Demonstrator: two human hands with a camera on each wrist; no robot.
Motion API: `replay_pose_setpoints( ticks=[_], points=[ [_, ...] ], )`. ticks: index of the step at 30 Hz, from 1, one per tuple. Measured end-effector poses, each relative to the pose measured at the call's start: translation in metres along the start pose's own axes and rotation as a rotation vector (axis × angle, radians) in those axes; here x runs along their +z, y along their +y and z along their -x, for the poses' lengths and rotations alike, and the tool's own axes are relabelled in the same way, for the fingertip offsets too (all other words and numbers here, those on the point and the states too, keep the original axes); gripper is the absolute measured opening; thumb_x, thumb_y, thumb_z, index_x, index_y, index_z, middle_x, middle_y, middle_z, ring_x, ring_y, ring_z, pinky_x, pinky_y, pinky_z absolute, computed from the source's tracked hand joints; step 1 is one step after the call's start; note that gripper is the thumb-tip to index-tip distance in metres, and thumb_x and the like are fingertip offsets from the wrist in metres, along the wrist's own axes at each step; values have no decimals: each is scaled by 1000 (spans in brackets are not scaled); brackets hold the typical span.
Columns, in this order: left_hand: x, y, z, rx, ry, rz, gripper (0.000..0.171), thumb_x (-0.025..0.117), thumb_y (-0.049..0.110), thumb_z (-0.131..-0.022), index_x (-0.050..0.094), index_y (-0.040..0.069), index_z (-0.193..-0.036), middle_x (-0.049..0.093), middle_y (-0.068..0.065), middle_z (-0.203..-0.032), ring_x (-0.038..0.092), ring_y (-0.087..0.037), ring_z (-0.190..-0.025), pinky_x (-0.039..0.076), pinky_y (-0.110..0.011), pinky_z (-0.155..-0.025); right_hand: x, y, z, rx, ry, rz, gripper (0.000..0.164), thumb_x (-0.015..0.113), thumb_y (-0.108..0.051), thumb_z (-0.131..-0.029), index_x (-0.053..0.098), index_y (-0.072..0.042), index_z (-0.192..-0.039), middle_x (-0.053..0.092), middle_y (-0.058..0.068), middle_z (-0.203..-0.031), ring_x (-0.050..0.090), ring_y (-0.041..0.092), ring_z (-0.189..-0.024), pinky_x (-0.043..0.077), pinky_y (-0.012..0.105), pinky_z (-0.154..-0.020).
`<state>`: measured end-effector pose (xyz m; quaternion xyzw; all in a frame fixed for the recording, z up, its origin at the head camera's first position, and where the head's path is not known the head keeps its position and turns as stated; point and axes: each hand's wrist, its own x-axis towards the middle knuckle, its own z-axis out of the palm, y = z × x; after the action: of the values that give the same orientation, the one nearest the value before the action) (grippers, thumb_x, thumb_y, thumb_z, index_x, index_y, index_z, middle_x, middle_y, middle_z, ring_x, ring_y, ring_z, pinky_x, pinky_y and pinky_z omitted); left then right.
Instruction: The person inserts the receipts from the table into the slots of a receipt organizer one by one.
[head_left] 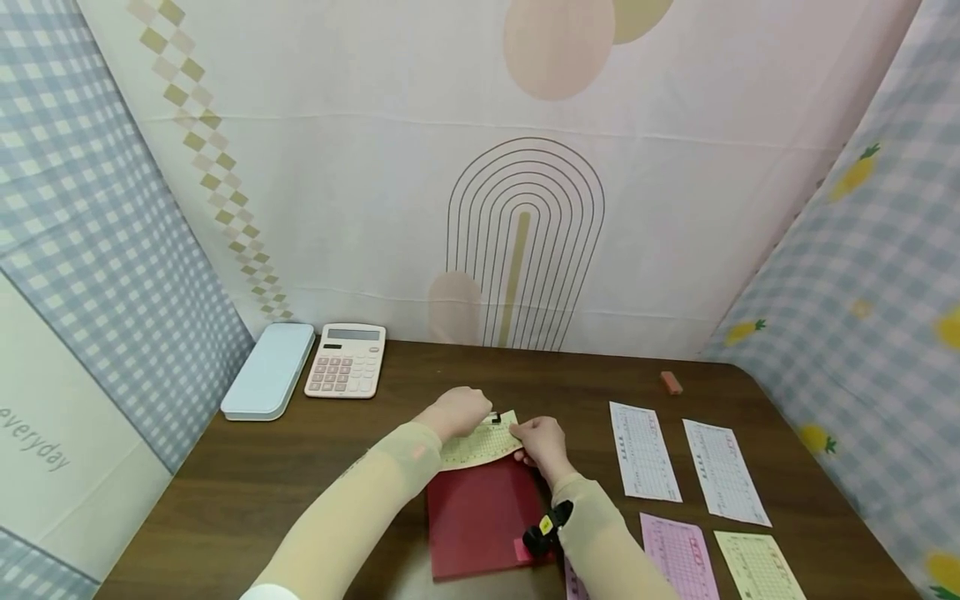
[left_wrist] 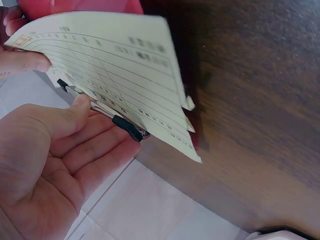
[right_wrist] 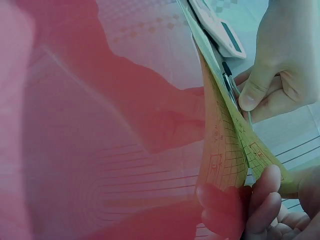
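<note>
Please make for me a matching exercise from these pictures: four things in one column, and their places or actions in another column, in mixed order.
Column one
1. Calculator
2. Small reddish block
3. Left hand
4. Right hand

Column two
A. Pinches the edge of the yellow sheets
B. Near the far right corner of the table
C. Holds the metal clip
D. Beside the pale blue case

Pairs: 1-D, 2-B, 3-C, 4-A

One fastener (left_wrist: 103,109), two white slips (head_left: 645,451), apparently two purple slips (head_left: 678,560).
</note>
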<state>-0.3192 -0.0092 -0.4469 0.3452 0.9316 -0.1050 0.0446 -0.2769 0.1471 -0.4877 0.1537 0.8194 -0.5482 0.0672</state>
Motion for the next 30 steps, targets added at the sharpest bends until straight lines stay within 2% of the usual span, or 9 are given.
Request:
replay_pose_setpoints(
  ticks=[10, 14, 17, 21, 23, 30],
  points=[
    [0, 3, 2, 18, 47, -52, 14, 64, 6, -87, 71, 18, -85, 70, 3, -89, 65, -13, -82, 52, -27, -76, 0, 2, 0, 0, 22, -21, 17, 65, -15, -87, 63, 1, -83, 56, 3, -50, 53, 6, -39, 43, 18, -38],
    [2, 3, 3, 8, 69, -60, 15, 63, 6, -87, 70, 18, -82, 70, 3, -86, 65, -13, -79, 53, -26, -74, 0, 3, 1, 0, 13, -32, 17, 65, -14, -86, 63, 3, -85, 59, 5, -54, 55, 7, -39, 46, 19, -38],
    [3, 2, 4, -10, 64, -36, 15, 62, 7, -88, 69, 18, -81, 70, 3, -83, 65, -13, -76, 53, -26, -71, 0, 3, 2, -1, 7, -43, 17, 65, -13, -86, 64, 3, -86, 61, 7, -58, 57, 8, -40, 47, 20, -39],
    [3, 1, 4, -26, 42, 36, 5, 69, 16, -85, 68, 16, -80, 68, 3, -79, 64, -13, -73, 53, -27, -69, 0, 4, 3, -3, -3, -51, 18, 65, -14, -86, 64, 4, -87, 62, 8, -60, 58, 9, -41, 48, 21, -40],
    [3, 1, 3, -30, 34, 56, 7, 73, 20, -83, 68, 15, -80, 68, 4, -78, 64, -13, -71, 53, -27, -68, 0, 4, 3, -7, -9, -47, 18, 65, -15, -86, 64, 4, -88, 61, 7, -59, 59, 9, -41, 48, 21, -40],
    [6, 0, 1, -40, 52, 38, 6, 75, 19, -81, 70, 15, -80, 69, 4, -78, 64, -12, -71, 53, -26, -66, -2, 5, 2, -68, 30, 102, 18, 67, -20, -84, 65, -2, -81, 48, -2, -50, 41, 7, -39, 36, 21, -38]
  ],
)
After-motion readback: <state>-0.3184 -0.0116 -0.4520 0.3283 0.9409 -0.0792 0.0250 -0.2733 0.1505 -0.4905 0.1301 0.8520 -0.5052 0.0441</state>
